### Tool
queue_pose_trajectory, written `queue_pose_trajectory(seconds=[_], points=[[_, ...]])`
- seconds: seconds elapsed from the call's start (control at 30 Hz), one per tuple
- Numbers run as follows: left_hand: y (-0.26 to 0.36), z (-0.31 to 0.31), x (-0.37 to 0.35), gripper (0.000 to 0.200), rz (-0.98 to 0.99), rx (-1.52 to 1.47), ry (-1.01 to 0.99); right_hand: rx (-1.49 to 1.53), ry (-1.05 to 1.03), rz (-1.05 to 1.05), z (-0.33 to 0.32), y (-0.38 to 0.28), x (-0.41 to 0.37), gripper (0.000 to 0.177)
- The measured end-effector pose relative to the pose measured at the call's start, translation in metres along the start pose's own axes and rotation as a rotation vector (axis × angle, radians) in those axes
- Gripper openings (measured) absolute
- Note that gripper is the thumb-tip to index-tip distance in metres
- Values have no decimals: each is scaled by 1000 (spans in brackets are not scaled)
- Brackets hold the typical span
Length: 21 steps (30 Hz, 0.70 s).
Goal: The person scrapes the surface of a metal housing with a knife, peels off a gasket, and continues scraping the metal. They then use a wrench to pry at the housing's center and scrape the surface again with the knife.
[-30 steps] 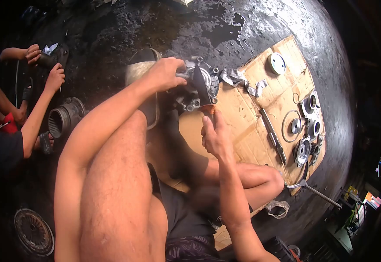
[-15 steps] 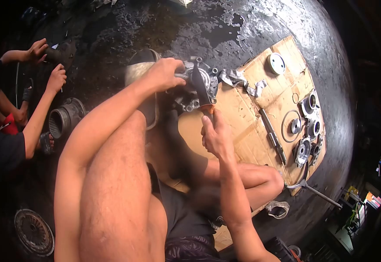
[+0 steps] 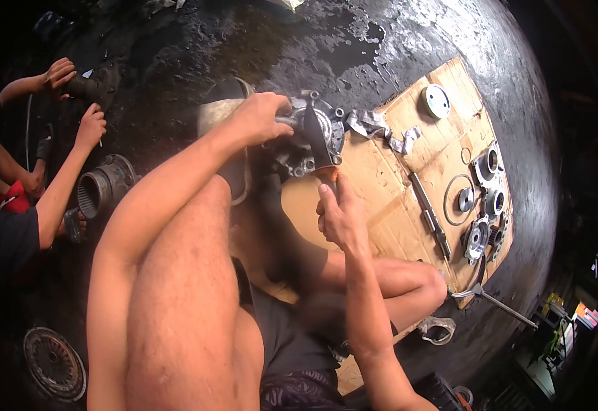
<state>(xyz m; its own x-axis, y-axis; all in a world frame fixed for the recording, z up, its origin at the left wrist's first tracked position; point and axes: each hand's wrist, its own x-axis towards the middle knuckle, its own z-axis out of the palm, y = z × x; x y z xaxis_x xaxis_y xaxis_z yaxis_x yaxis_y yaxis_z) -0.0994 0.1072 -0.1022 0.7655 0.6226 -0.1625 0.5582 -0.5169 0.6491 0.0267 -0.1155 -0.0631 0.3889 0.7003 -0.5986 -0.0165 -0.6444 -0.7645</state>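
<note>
A round-faced silver metal housing [image 3: 328, 130] with bolt lugs around its rim stands at the near-left end of the cardboard, by my foot. My left hand [image 3: 261, 114] is closed on its left side, fingertips and thumb around a stubby projection. In my right hand [image 3: 341, 214] is a hand tool with a dark tapering blade [image 3: 317, 137] and an orange collar, its handle mostly hidden by my fingers. The blade lies across the housing's face, pointing away from me. Crumpled grey rag-like pieces [image 3: 381, 128] lie just right of the housing.
On the cardboard [image 3: 388, 188] lie a silver disc [image 3: 436, 101], a shaft [image 3: 430, 216], a thin ring [image 3: 458, 200] and several metal castings [image 3: 477, 240]. A T-handled tool [image 3: 497, 305] crosses its edge. A ribbed drum [image 3: 100, 188] and a co-worker's hand [image 3: 92, 127] are at left.
Almost nothing differs; both hands keep their holds and the blade stays over the housing. The co-worker's hands at left have shifted very slightly.
</note>
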Motion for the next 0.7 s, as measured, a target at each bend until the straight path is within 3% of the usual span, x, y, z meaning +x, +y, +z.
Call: queue_pose_trajectory(seconds=[0.17,0.37,0.43,0.5,0.57,0.6,0.7], points=[[-1,0,-3,43,-6,-14,-4,70,46,-24,-4,11,4,29],[-9,-5,-1,33,86,290,-97,199,119,8,-26,24,4,24],[-8,-6,-2,29,272,486,-14,253,107,-7,-29,33,1,25],[-8,-8,6,26,305,588,-16,282,97,-8,-29,39,-2,25],[-13,-13,22,27,475,669,179,316,91,-5,-30,41,-4,26],[-16,-17,34,28,521,735,170,293,87,6,-29,42,-7,26],[-16,-33,56,26,489,713,148,278,68,47,-30,37,-18,28]])
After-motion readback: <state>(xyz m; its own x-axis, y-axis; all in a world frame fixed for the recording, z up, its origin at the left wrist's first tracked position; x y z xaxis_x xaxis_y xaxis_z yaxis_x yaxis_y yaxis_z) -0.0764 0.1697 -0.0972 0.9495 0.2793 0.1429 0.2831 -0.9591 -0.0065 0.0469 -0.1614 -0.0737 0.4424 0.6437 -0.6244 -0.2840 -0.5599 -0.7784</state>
